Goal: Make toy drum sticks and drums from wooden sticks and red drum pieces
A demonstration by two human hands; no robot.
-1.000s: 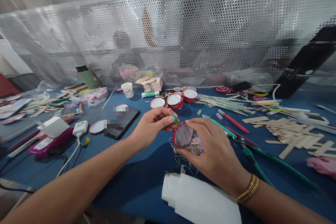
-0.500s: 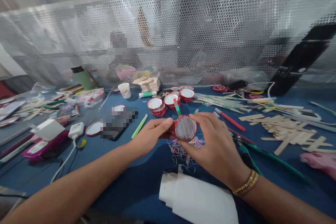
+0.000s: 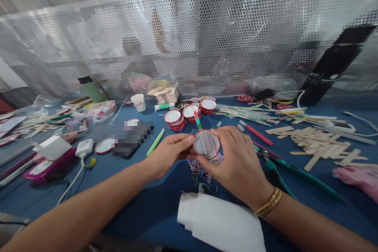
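Note:
Both hands hold a small red-rimmed toy drum (image 3: 206,144) by its edges, its white face turned up towards me. From its far side juts a stick (image 3: 197,120) striped red, white and green. My left hand (image 3: 173,149) grips the left rim, thumb on top and fingers partly hidden beneath. Thumb and fingers of my right hand (image 3: 238,157) close round the right rim; a gold bracelet circles that wrist. Under the drum lies a heap of coloured rubber bands (image 3: 203,173). Several similar drums (image 3: 174,118) stand just beyond, some with beads at the sides.
A white sheet roll (image 3: 218,220) lies nearest me. To the right are green-handled pliers (image 3: 277,173), a red marker (image 3: 256,132) and loose wooden sticks (image 3: 325,147). A phone (image 3: 134,139), green marker (image 3: 155,142) and charger (image 3: 84,147) lie left. A perforated metal screen (image 3: 183,67) borders the back.
The view has shifted slightly, so the table items sit a little further left. The drum stays in both hands, and the right hand has closed in slightly over its right edge.

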